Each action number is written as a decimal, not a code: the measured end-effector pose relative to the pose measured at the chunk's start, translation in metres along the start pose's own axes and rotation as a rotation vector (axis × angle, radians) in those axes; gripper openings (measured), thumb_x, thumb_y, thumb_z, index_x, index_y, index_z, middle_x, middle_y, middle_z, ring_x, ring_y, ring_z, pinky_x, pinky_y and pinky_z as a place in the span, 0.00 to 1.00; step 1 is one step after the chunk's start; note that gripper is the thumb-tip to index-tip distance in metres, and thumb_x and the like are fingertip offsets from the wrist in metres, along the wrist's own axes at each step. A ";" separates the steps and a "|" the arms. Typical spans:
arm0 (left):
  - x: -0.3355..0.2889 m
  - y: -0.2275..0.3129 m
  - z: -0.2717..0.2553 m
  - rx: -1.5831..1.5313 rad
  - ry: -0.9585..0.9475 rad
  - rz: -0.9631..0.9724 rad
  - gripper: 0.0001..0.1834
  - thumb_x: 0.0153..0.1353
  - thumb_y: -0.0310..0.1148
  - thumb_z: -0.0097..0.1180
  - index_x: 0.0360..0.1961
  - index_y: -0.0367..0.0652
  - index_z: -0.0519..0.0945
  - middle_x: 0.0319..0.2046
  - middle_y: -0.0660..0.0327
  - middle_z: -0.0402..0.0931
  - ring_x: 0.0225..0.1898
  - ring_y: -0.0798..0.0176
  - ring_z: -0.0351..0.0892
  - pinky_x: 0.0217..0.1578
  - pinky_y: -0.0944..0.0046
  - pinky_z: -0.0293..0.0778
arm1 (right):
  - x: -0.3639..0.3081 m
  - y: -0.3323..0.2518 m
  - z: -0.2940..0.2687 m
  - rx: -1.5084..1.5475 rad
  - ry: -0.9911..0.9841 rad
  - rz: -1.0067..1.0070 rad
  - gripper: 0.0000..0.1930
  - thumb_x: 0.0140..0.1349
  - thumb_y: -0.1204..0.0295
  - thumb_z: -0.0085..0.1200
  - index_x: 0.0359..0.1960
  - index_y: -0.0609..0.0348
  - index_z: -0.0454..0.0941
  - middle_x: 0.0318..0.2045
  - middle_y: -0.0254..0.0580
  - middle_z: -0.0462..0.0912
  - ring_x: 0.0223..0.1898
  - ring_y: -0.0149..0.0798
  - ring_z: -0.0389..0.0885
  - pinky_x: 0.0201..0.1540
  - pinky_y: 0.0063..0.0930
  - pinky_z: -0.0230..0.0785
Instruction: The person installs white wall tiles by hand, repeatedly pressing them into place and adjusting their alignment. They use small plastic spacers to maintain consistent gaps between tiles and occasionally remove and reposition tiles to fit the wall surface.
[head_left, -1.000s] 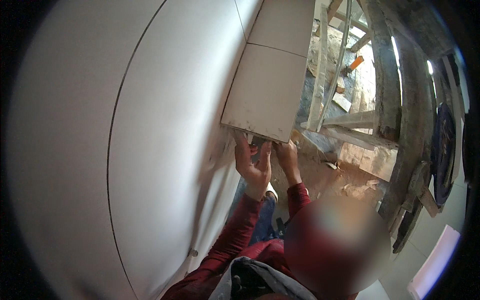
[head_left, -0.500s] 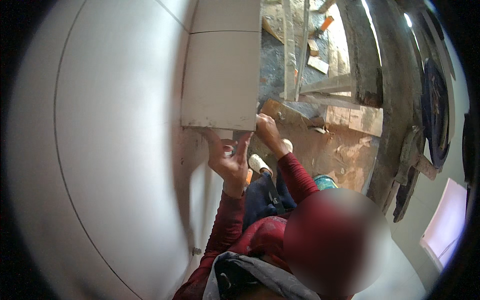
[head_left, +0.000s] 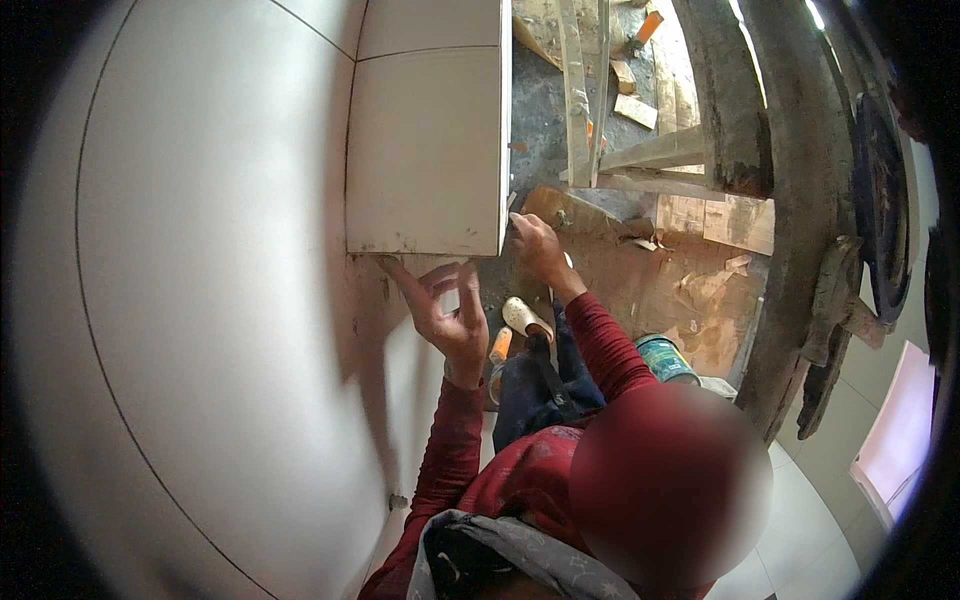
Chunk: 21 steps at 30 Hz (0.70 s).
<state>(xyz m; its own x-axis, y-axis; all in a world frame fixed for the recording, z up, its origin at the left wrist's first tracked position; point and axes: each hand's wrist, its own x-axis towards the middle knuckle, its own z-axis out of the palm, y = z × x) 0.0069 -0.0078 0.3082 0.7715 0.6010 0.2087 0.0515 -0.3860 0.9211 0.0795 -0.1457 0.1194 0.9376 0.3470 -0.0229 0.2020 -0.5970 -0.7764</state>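
A pale tiled ledge (head_left: 425,150) juts from the wall, with dark smudges along its near edge. My left hand (head_left: 452,318) is just below that edge, its fingers apart and the tips touching or nearly touching the underside. A small pale patch shows between those fingers; whether it is a held piece or the wall behind, I cannot make out. Beside the ledge's near right corner is my right hand (head_left: 541,248), its fingers bent together against the side edge. What they grip, if anything, is hidden.
Large white tiles cover the wall (head_left: 220,250) on the left. Wooden posts (head_left: 800,180) and a timber frame (head_left: 650,180) stand to the right. Below are a teal bucket (head_left: 666,358), an orange-handled object (head_left: 501,345), a pale clog (head_left: 527,318) and scattered board scraps.
The view has shifted slightly, so the ledge sits further left. My left hand has drawn a little down from the ledge's edge. My right hand stays at the right side, slightly higher.
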 end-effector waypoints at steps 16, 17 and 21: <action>-0.031 -0.236 0.056 -1.188 0.123 -1.250 0.19 0.72 0.38 0.43 0.58 0.44 0.74 0.57 0.56 0.76 0.60 0.51 0.73 0.62 0.44 0.66 | -0.019 -0.003 0.028 0.267 -0.045 0.462 0.14 0.62 0.66 0.60 0.43 0.64 0.84 0.38 0.50 0.87 0.36 0.44 0.86 0.41 0.35 0.76; -0.021 -0.225 0.058 -1.230 0.119 -1.259 0.19 0.72 0.39 0.42 0.58 0.44 0.74 0.57 0.55 0.76 0.61 0.51 0.72 0.63 0.44 0.65 | -0.019 0.002 0.034 0.317 -0.058 0.510 0.13 0.62 0.66 0.60 0.42 0.64 0.85 0.37 0.48 0.87 0.34 0.43 0.86 0.39 0.34 0.75; -0.008 -0.211 0.068 -1.306 0.460 -1.403 0.19 0.72 0.41 0.41 0.51 0.42 0.79 0.50 0.55 0.82 0.54 0.52 0.80 0.60 0.40 0.70 | -0.021 0.000 0.040 0.969 -0.048 0.690 0.12 0.66 0.66 0.57 0.39 0.65 0.83 0.33 0.44 0.85 0.30 0.41 0.83 0.35 0.34 0.75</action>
<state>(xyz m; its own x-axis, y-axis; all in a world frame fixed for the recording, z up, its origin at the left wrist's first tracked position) 0.0333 0.0215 0.0895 0.4047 0.1603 -0.9003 -0.2098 0.9745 0.0792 0.0487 -0.1242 0.0950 0.7485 0.2065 -0.6301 -0.6585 0.1200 -0.7430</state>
